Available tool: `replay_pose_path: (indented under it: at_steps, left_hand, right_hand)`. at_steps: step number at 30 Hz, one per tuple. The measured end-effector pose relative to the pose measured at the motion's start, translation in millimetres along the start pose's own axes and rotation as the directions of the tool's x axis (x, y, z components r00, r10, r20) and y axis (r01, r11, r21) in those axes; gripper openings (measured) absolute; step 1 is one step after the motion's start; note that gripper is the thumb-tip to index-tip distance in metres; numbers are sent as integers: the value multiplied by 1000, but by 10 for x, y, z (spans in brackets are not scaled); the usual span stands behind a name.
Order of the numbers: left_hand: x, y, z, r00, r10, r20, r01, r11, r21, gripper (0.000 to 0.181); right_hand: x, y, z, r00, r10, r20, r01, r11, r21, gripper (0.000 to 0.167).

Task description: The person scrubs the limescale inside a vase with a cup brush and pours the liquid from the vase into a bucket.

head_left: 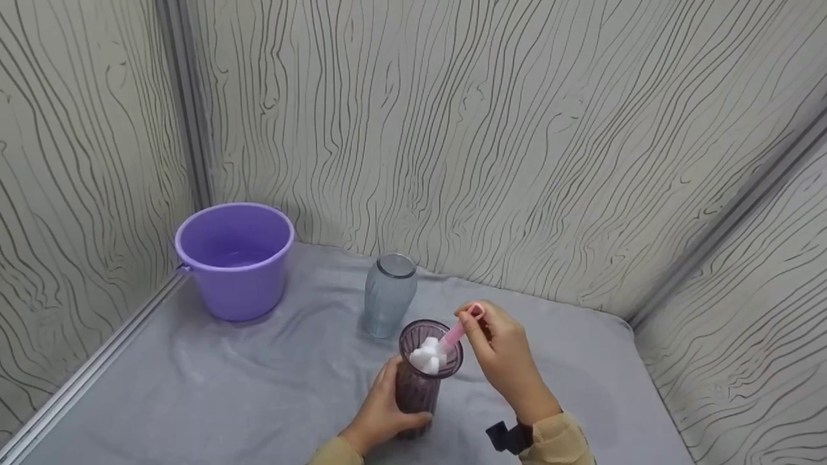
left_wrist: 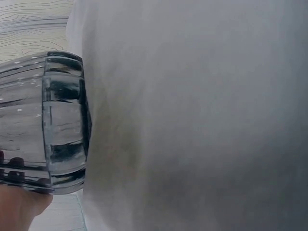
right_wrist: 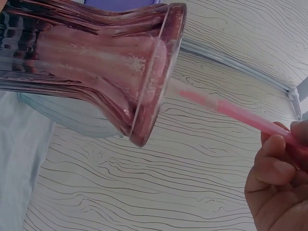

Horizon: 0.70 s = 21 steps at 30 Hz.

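Observation:
My left hand (head_left: 382, 412) grips a purple ribbed glass vase (head_left: 415, 391) round its side and holds it tilted, mouth towards me. A cup brush with a pink handle (head_left: 455, 332) and a lumpy white head (head_left: 428, 354) sits at the vase's mouth. My right hand (head_left: 505, 352) pinches the handle's end between thumb and fingers. In the right wrist view, the brush's pink shaft (right_wrist: 240, 114) runs up to the flared rim; white shows blurred through the glass. The left wrist view shows the thick glass base (left_wrist: 67, 125) above my fingers.
Just behind the held vase stands a bluish clear glass vase (head_left: 390, 297). A purple bucket (head_left: 239, 290) stands at the back left. Grey cloth (head_left: 258, 387) covers the table, and wood-patterned panels (head_left: 452, 129) enclose it at the back and sides.

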<state>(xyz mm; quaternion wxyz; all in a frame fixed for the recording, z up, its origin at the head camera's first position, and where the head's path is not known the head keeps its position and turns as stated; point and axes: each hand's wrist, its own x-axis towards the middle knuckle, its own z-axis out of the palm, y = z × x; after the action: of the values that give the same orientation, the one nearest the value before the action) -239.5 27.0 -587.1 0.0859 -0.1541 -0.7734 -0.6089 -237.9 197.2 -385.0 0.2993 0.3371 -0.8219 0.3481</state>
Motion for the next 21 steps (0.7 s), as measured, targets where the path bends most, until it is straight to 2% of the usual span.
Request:
replay_pose_path:
  at_steps: [4,8,15,21]
  left_hand:
    - [2,9,0,1000,-3,8,3,1000,-13,97]
    - [9,22,-2,1000,-6,22,7,1000,-16,97]
    - [13,17,-3,1000,4,23,-4,1000,-17,97]
    - [2,-3,-9,999,48,9,-48,999,-4,96]
  right_hand:
    - [-9,32,61,1000,-20,20,20,1000,-15,11]
    - [-23,51,103,1000,-5,-5,5,1000,-6,11]
    - [-29,61,184,996,89,-20,-86,992,96,9]
    - [-86,94,301,993,112,34,-116,984,136,8]
